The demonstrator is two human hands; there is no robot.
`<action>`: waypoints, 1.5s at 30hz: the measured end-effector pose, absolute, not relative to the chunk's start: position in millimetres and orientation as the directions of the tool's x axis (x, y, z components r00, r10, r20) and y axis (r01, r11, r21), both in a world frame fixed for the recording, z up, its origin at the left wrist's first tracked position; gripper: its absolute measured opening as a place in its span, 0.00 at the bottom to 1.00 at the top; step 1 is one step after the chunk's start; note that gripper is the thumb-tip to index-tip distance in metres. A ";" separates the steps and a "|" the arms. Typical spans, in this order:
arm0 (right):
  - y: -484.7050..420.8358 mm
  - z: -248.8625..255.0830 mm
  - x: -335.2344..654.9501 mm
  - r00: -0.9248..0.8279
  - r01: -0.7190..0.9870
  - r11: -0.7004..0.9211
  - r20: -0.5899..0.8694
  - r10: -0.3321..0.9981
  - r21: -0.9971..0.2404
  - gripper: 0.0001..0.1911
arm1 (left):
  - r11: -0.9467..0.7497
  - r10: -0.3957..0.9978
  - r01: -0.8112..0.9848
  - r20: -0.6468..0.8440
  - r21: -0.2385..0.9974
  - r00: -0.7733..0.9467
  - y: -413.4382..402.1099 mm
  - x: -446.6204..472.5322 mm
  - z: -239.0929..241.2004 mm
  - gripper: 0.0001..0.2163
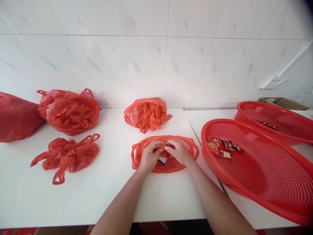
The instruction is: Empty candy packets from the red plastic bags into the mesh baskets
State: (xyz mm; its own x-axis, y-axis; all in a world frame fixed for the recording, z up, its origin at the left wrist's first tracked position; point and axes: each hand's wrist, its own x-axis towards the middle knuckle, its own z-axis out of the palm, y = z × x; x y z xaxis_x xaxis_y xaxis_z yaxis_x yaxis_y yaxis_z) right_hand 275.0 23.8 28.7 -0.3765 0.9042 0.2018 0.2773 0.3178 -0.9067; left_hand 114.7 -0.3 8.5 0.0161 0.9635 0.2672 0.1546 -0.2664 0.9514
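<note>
An open red plastic bag [146, 141] lies spread on the white table in front of me, its handle loops out to either side. My left hand [152, 156] and my right hand [179, 150] meet over its mouth. The fingers of both are closed, thumbs facing each other, around a small red packet with a bit of gold; most of it is hidden by the fingers. Below them, inside the bag, a whitish packet with a dark edge [162, 160] shows.
A crumpled heap of red bags [149, 114] lies behind. At left are tied red bags [80, 156], a bulging bag of bags [70, 112] and a large red bag [18, 117]. Right, a red perforated basket [246, 176] holds several snack packets [223, 147]; another basket [288, 114] stands behind.
</note>
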 end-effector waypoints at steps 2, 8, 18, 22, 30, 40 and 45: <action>24.7 25.9 274.4 -0.372 0.291 0.314 0.195 0.907 -0.904 0.07 | -0.254 0.967 0.130 0.254 0.958 0.013 0.0 115.1 7.5 0.11; 25.0 22.9 272.7 -0.311 0.279 0.338 0.248 0.917 -0.899 0.11 | -0.202 0.979 0.117 0.201 0.972 0.022 2.4 114.1 6.4 0.16; 25.7 31.1 278.3 -0.195 0.242 0.324 0.281 0.940 -0.915 0.15 | -0.144 0.989 0.135 0.146 0.980 -0.009 1.0 104.0 15.0 0.05; 29.3 28.2 281.6 -0.140 0.273 0.308 0.279 0.950 -0.912 0.16 | -0.138 0.989 0.129 0.145 0.982 -0.043 1.7 102.7 13.0 0.04; 25.3 26.8 274.1 -0.342 0.223 0.318 0.231 0.911 -0.922 0.09 | -0.178 0.983 0.108 0.173 0.978 0.055 2.7 111.1 11.7 0.08; 28.1 22.9 274.4 -0.345 0.242 0.347 0.254 0.904 -0.906 0.10 | -0.170 0.980 0.126 0.155 0.977 0.123 2.8 107.1 10.1 0.09; 26.0 22.9 271.4 -0.422 0.241 0.322 0.200 0.884 -0.915 0.06 | -0.206 0.976 0.202 0.186 0.957 0.115 0.3 108.0 12.4 0.05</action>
State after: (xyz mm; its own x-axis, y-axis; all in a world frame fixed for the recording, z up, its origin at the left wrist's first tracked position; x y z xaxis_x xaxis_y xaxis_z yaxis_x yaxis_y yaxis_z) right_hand 271.4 26.0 22.9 -0.4222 0.8842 0.2000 0.2412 0.3222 -0.9154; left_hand 108.0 0.3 12.4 0.1154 0.9758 0.1860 0.2025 -0.2064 0.9573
